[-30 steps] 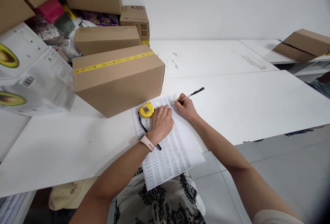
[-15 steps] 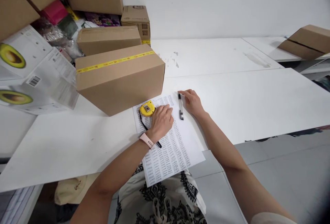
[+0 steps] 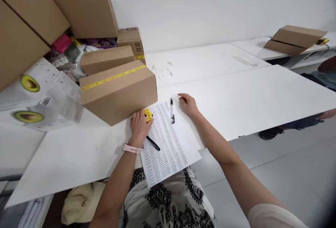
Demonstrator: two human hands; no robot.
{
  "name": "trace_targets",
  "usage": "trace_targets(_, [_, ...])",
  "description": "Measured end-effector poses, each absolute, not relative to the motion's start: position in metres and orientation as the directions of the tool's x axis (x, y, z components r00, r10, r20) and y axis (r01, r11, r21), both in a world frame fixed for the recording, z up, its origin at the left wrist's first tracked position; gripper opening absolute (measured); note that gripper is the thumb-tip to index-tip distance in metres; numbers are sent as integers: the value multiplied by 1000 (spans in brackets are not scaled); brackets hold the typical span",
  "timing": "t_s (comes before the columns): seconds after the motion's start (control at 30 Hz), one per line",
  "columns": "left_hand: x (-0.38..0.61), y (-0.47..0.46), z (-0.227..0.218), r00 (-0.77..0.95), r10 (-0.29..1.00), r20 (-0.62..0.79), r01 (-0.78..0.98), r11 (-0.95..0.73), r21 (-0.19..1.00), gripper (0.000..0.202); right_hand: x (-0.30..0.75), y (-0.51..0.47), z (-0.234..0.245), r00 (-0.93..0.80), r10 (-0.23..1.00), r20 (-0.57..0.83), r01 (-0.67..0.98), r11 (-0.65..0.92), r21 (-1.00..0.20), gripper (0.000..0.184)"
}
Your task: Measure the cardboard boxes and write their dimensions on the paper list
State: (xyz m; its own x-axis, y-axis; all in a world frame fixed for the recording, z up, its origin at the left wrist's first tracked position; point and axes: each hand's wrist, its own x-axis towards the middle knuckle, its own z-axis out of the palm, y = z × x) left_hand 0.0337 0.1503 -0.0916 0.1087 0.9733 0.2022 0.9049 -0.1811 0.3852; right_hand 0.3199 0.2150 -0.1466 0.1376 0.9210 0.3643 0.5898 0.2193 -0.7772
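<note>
My left hand (image 3: 139,125) is closed around a yellow tape measure (image 3: 148,114), whose black strap trails onto the printed sheet (image 3: 168,144). The tape measure sits against the front corner of a brown cardboard box (image 3: 118,91) sealed with yellow tape. My right hand (image 3: 187,103) rests open on the white table (image 3: 236,98), just right of the sheet's top edge. A pen (image 3: 172,110) lies loose on the sheet beside that hand. The sheet overhangs the table's near edge.
More cardboard boxes (image 3: 105,58) and white boxes with avocado prints (image 3: 34,98) are piled at the left. A flat carton (image 3: 294,39) lies on a far table at the right. Another person's legs (image 3: 315,116) show under the right table edge.
My right hand put the pen down on the sheet and let go. My left hand slid off the paper and closed on the tape measure. The view swung right.
</note>
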Motion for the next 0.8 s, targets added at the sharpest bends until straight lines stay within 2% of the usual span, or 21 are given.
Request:
trace_targets(0.1, [28,140,-83,138,961,240,764,-257,591,50,316,208,-131,248,911,330,502,170,-848,38])
trace_targets(0.17, [25,124,-71,171,957,233,600,-289,746,52,307,191,-109,273,906,324,433,186,-882,35])
trace_targets(0.2, [23,115,-64,195,958,210,499,-282,820,53,300,178,-96,229,922,312,383,209,-900,35])
trace_targets(0.27, [20,93,-48,262,953,152,283,-227,932,54,282,143,-66,-1,968,252,241,245,-939,38])
trace_targets(0.33, [17,70,-35,337,936,107,116,-154,981,57,263,104,-40,-246,953,178,123,213,-969,43])
trace_targets(0.4, [13,45,-27,382,921,79,39,-101,994,62,244,64,-26,-367,918,146,58,180,-982,44])
trace_targets(0.53, [2,-13,-27,401,916,-2,54,-21,998,64,217,0,-32,-388,916,100,-18,100,-995,35])
trace_targets(0.7, [-28,-72,-32,433,893,-123,196,40,980,67,226,-41,-40,-441,897,-33,-69,-71,-995,28])
trace_targets(0.8, [-65,-71,-22,397,907,-138,355,-12,935,64,260,-32,-27,-405,914,-5,-45,-25,-999,21])
